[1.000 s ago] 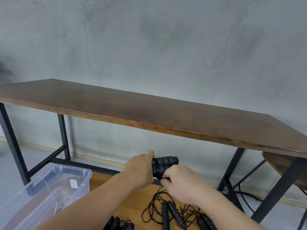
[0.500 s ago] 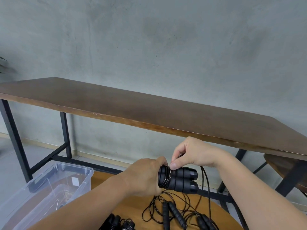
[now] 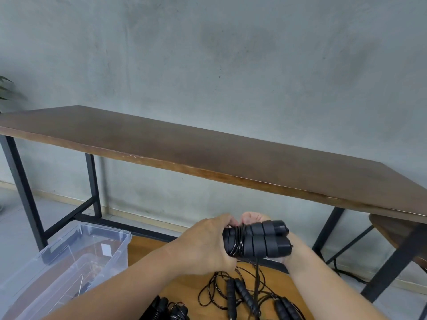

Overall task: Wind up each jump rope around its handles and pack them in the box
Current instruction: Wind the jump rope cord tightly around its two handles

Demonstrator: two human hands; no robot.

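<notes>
Two black foam handles (image 3: 265,243) of a jump rope lie side by side, with several turns of black cord wound round their left part. My left hand (image 3: 203,245) grips that left end. Behind and under the handles curls my right hand (image 3: 298,257), its fingertips showing above them. The free cord (image 3: 256,276) hangs straight down to the low table. More loose jump ropes (image 3: 240,294) lie tangled below, and wound ones (image 3: 171,310) sit at the bottom edge. The clear plastic box (image 3: 104,229) stands open at the lower left.
A low round wooden table (image 3: 184,287) carries the ropes. Behind it a long dark desk (image 3: 208,153) on black metal legs runs along the grey wall. A wooden stool (image 3: 392,232) is at the right, and a plant leaf (image 3: 4,88) at the far left.
My right hand has come down from above the handles to behind and beneath them, carrying the cord round. The hanging cord now drops straight below the handles.
</notes>
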